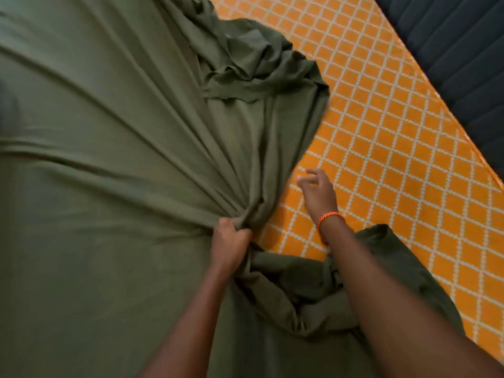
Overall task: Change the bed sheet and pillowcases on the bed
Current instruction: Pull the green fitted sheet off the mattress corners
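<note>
Item 1, far left to centre: olive-green sheet [95, 132], spread over most of the bed, drawn into taut pleats that fan toward one gathering point near lower centre. A crumpled heap of the same cloth lies at upper centre; a loose fold drapes at lower right, under the right forearm.

Item 2, centre: left hand [230, 240], fisted tight round the gathered bunch of the sheet.

Item 3, right of centre: right hand [317, 192], holding nothing, fingers loosely spread and blurred, hovering over the orange cover just beside the sheet's edge. An orange wristband [330, 219] sits at the wrist.

Item 4, centre to right: orange lattice-patterned cover [395, 148], bare where the green cloth ends.

Item 5, upper right corner: dark ribbed surface [458, 55], bordering the orange cover; what it is cannot be told.

Progress, as judged: sheet partly across the bed, one side uncovered. Whether it is going on or coming off cannot be told. No pillows or pillowcases in view; that step appears outstanding.
</note>
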{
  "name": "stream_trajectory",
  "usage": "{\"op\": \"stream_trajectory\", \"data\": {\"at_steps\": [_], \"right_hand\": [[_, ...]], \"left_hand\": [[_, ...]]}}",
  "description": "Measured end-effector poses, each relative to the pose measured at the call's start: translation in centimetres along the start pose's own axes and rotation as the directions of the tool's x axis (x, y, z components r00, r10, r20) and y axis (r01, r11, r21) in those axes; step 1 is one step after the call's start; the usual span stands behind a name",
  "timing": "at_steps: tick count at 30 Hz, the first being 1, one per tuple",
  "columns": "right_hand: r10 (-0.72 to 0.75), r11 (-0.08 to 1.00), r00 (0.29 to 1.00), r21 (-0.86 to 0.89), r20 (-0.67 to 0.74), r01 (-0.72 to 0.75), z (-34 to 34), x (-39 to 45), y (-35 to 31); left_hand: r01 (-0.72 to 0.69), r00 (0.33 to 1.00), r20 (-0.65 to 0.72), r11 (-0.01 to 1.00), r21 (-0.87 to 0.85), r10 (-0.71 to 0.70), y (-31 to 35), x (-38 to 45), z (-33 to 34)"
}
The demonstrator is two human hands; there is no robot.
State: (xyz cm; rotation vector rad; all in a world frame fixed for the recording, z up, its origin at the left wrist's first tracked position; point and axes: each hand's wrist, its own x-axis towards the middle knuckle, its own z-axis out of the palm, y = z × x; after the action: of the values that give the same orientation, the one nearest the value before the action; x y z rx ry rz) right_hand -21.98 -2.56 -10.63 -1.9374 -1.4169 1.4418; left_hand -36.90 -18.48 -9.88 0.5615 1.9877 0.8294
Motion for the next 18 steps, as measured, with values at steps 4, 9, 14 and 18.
{"op": "stream_trajectory", "data": {"at_steps": [4, 9, 14, 18], "right_hand": [[0.002, 0.981, 0.995, 0.195, 0.101, -0.022, 5.9, 1.2, -4.6], [-0.016, 0.978, 0.918, -0.183, 0.397, 0.097, 16.0, 0.0, -5.4], [0.302, 0.835, 0.442, -0.458, 0.845, 0.305, 20.9, -10.1, -5.9], [0.461, 0.614, 0.342, -0.573, 0.819, 0.542, 24.4, -11.8, -6.6]], "left_hand": [[0.032, 0.976, 0.217, 0.997, -0.074, -0.015, -0.9, -2.3, -3.8], [0.129, 0.960, 0.273, 0.967, -0.217, -0.067, -1.8, -0.4, -8.3], [0.041, 0.777, -0.621, 0.992, -0.120, -0.107, -2.4, 3.4, -14.3], [0.167, 0.813, -0.569, 0.986, 0.021, -0.126, -3.8, 7.0, -17.3]]}}
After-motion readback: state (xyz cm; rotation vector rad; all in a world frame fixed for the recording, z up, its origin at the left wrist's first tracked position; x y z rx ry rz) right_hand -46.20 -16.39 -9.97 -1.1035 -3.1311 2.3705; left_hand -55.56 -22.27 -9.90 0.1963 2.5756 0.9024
